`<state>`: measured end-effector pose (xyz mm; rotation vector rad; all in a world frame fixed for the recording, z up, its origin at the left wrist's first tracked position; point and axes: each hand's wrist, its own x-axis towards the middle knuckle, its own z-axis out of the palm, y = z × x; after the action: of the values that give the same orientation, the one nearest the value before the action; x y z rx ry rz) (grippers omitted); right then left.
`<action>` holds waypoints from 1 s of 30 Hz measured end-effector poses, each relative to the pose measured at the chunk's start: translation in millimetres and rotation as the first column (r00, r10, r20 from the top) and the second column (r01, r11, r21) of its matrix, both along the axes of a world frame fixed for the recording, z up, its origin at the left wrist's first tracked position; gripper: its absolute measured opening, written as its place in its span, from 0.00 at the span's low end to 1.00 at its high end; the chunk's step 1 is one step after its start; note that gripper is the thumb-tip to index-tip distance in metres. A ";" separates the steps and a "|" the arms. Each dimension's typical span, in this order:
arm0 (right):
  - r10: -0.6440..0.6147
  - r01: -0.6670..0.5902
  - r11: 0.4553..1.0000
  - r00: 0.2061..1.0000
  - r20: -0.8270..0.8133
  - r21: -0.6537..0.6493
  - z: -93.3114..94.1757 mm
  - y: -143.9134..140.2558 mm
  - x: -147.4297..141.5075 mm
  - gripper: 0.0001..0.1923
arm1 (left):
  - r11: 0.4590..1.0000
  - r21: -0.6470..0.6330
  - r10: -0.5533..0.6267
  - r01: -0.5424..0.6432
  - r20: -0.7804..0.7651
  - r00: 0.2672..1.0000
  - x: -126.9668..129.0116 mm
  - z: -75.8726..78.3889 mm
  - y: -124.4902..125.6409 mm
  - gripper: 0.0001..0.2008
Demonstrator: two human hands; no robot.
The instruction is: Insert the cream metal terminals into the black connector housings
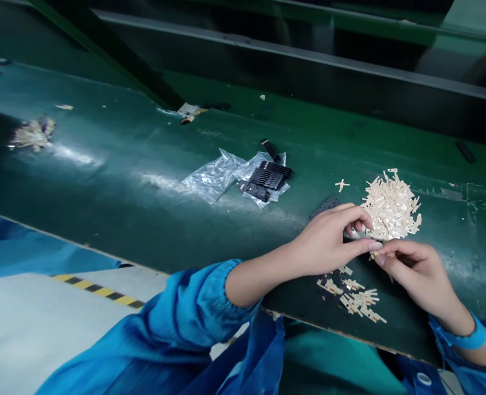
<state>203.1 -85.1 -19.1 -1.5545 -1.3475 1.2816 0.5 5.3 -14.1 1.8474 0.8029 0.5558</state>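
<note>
My left hand (325, 241) and my right hand (418, 269) meet at the front of a loose pile of small flat cream-coloured pieces (391, 206). Between the right thumb and fingertips is a small cream-coloured piece (373, 255), mostly covered. The left thumb presses close to it; the left fingers are curled in, and what they grip is hidden. Below the hands lies a smaller scatter of cream pieces with brownish spots (360, 302). A flat dark plate with holes (325, 207) rests just behind my left hand.
Black slotted parts (269, 178) lie on a clear plastic bag (216, 176) at mid-table. Farther left on the green table (123, 203) is another small heap (34, 133). A dark green post (115, 52) stands at the table's back. A dark strip (465, 152) lies at far right.
</note>
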 end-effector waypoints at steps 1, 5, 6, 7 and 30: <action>-0.029 0.029 0.999 0.999 0.017 0.015 -2.2 -0.9 -0.2 0.10 | 0.998 0.019 0.055 -0.055 0.000 0.998 1.7 -1.5 -1.6 0.10; -0.104 0.096 0.991 0.991 0.085 0.090 -7.6 -2.9 0.3 0.09 | 0.998 0.057 0.025 -0.028 0.037 0.999 5.0 -2.0 -7.0 0.09; -0.106 0.095 0.989 0.989 0.102 0.109 -7.9 -2.9 0.3 0.09 | 0.998 0.066 -0.007 0.004 0.051 0.999 5.2 -1.2 -8.1 0.10; -0.104 0.089 0.988 0.988 0.117 0.125 -7.9 -2.9 0.2 0.09 | 0.997 0.075 -0.040 0.035 0.059 0.997 5.3 -0.5 -9.1 0.11; -0.091 0.040 0.967 0.977 0.192 0.252 -10.5 -7.6 0.7 0.08 | 0.907 0.420 0.102 0.032 -0.294 0.950 7.0 -17.6 -9.7 0.12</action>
<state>203.7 -92.6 -29.6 -1.5705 -1.5051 0.8944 7.4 -4.4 -31.6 2.3652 0.9824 0.4939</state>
